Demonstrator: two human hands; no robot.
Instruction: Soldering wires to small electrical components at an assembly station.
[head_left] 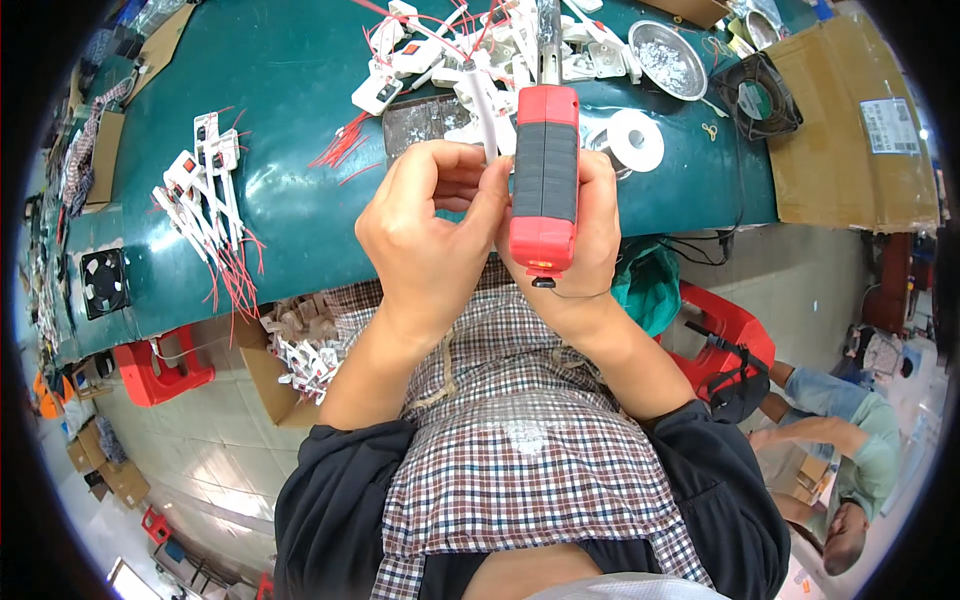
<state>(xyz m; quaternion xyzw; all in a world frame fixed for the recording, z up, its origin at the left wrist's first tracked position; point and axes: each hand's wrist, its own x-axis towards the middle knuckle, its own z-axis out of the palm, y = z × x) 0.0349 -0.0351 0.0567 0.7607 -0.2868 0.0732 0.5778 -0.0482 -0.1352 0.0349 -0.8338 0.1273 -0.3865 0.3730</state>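
- Left grip (425, 225) pinches a pale rod (484, 112); right grip (592, 215) clasps my red-black tool (545, 175).
- Slackening (easily done) could drop either past the counter's near edge (300, 270).

Fisheye head view, steeply downward, close above green table (285, 90).

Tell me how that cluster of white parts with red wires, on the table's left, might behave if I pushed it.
The white parts look like hard plastic, so probably stiff. Their red wires are thin and splayed, so likely floppy and apt to snag. The parts overlap with no tie visible, so they may spread apart rather than slide together.
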